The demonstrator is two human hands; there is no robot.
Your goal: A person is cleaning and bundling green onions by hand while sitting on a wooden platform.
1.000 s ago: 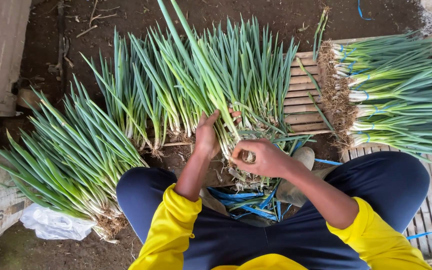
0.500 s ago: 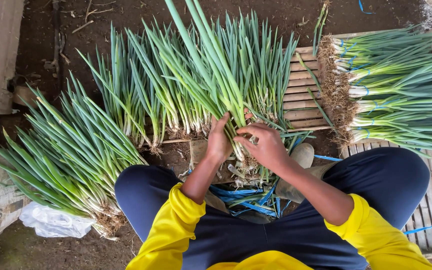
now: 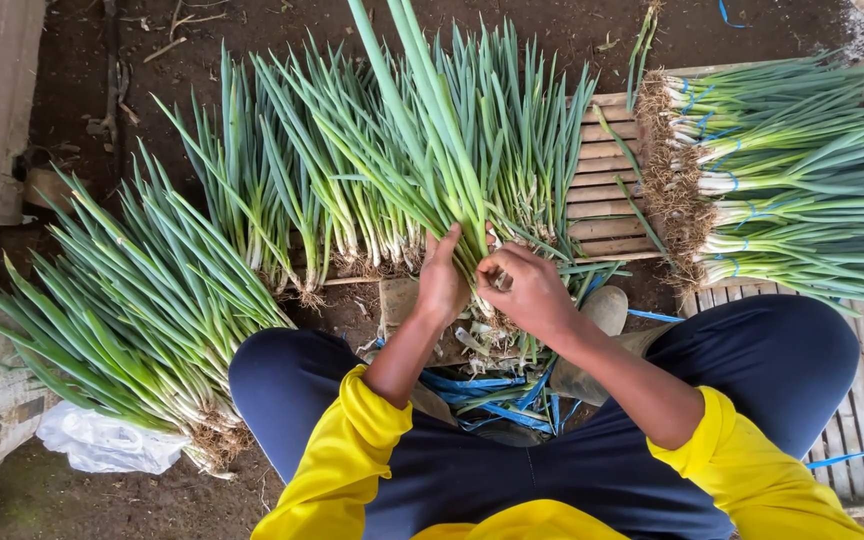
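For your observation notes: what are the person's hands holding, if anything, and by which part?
Both hands, left hand and right hand, hold a bunch of green onions near its pale lower stalks, just above the roots.

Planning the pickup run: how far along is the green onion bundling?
Done: bundles tied with blue strips lie on the wooden slats. In hand: left hand and right hand grip one bunch of long green onions. Left: loose piles ahead and at left.

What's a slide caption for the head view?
Both hands, left hand and right hand, grip a green onion bunch amid surrounding onion piles.
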